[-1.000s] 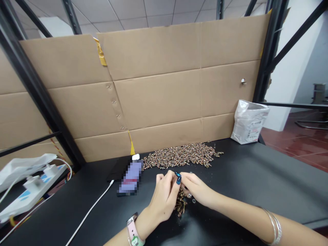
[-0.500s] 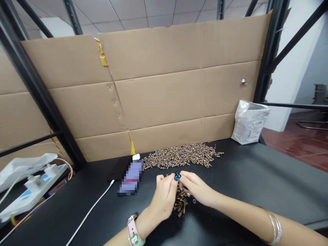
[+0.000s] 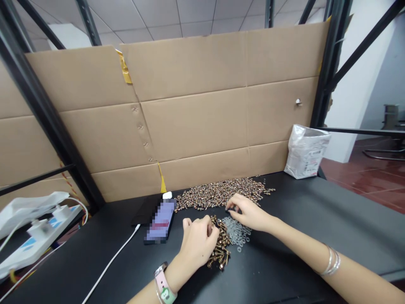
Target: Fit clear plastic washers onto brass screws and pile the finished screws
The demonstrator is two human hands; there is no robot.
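On the black tabletop [image 3: 284,236] lies a wide heap of bronze-coloured screws [image 3: 218,195]. Nearer me sits a small pile of screws [image 3: 220,247], with a patch of clear washers [image 3: 236,232] to its right. My left hand [image 3: 198,241] is curled at the small pile's left side, its fingertips against the screws. Whether it holds one is hidden. My right hand [image 3: 248,212] reaches over the washers, fingertips at the front edge of the wide heap, with no held item visible.
A pixelated phone [image 3: 160,221] on a white cable [image 3: 109,266] lies left of my hands, beside a black sleeve [image 3: 145,211] and a small white case [image 3: 167,195]. A white bag [image 3: 305,152] stands at back right. A cardboard wall [image 3: 196,122] closes the table's far side.
My right hand has moved away from my left hand, forward to the wide heap. The washers and small pile now show, and my left hand has shifted slightly.
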